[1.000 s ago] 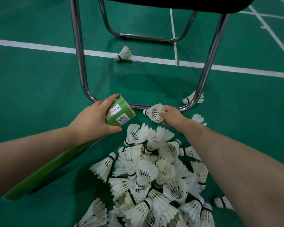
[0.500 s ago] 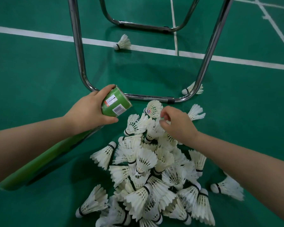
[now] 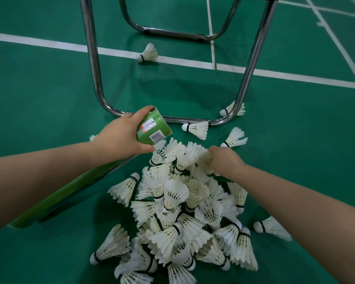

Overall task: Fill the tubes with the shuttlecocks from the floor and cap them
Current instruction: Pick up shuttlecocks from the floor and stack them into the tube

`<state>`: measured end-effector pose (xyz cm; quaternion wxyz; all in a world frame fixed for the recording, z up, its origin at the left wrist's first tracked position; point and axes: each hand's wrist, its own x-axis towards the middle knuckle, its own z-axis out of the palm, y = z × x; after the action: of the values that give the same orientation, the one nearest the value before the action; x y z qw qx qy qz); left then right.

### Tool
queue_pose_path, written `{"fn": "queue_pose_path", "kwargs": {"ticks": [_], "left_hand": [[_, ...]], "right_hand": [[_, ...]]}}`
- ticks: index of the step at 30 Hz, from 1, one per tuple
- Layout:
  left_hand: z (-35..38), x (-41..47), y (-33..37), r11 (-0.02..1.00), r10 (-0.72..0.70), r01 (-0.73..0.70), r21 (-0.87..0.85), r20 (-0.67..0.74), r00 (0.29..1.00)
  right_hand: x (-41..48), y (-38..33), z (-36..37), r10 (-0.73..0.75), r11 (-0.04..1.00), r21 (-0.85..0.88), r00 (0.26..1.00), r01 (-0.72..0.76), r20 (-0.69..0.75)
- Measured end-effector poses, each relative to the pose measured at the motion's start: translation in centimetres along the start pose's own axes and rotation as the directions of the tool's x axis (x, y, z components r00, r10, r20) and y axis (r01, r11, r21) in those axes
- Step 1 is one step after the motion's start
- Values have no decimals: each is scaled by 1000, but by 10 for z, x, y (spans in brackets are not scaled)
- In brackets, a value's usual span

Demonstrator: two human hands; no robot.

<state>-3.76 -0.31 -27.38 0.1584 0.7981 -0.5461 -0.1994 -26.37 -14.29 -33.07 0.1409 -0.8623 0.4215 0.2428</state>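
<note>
Left hand (image 3: 121, 138) wraps round tube (image 3: 154, 128) near its far end. Right hand (image 3: 223, 160) curls on a shuttlecock (image 3: 202, 160) at the far edge of the pile (image 3: 172, 201).

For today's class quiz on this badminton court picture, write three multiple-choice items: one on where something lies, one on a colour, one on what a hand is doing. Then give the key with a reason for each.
1. Where does the lone shuttlecock farthest from the person lie?
A. on a white line
B. in a bag
C. on a table

2. What colour is the tube?
A. red
B. green
C. blue

3. What is the left hand doing?
A. lying flat on the floor
B. holding a cap
C. gripping the tube

Key:
1 A, its cork and feathers rest on the white line.
2 B, its wall is green with white labels.
3 C, fingers and thumb wrap round the tube near its end.
</note>
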Motion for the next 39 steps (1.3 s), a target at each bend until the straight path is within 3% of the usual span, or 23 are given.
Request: {"fn": "queue_pose_path", "kwargs": {"ticks": [3,5,6,9,11,13,20,25,32,34,36,38,39], "left_hand": [[5,2,9,999,40,-40,-3,14,999],[8,3,13,998,59,-59,-4,18,998],[9,4,15,998,62,-62,-2,20,998],[11,4,19,998,67,-67,-2,24,997],[11,4,21,998,68,-68,-6,29,997],[11,1,24,998,69,-68,-13,41,997],[12,-18,34,992,128,-129,2,85,988],[9,-20,29,994,112,-111,-7,71,991],[6,-21,26,993,119,-119,-13,66,991],[5,-22,25,993,119,-119,-10,62,991],[4,-23,23,995,104,-104,-11,57,993],[3,-23,17,997,81,-80,-21,52,995],[2,-24,14,997,71,-69,-28,48,996]], "right_hand": [[0,16,-12,120,941,331,980,-63,-157],[1,28,-28,242,828,554,944,-81,-223],[2,33,-34,279,744,665,934,-64,-223],[-2,33,-56,298,288,958,949,10,-99],[-8,23,-67,212,175,984,975,29,-67],[-17,7,-73,94,187,981,994,46,-65],[-23,-43,-58,-113,411,910,993,63,-17],[-18,-54,-49,-54,327,942,997,72,-57],[-16,-60,-50,-27,382,920,997,83,-78],[-17,-59,-50,-56,305,951,998,57,-42],[-18,-54,-53,-85,81,997,996,-5,12],[-18,-42,-57,-21,-156,987,999,-43,40],[-15,-33,-56,67,-182,983,997,-18,30]]}}
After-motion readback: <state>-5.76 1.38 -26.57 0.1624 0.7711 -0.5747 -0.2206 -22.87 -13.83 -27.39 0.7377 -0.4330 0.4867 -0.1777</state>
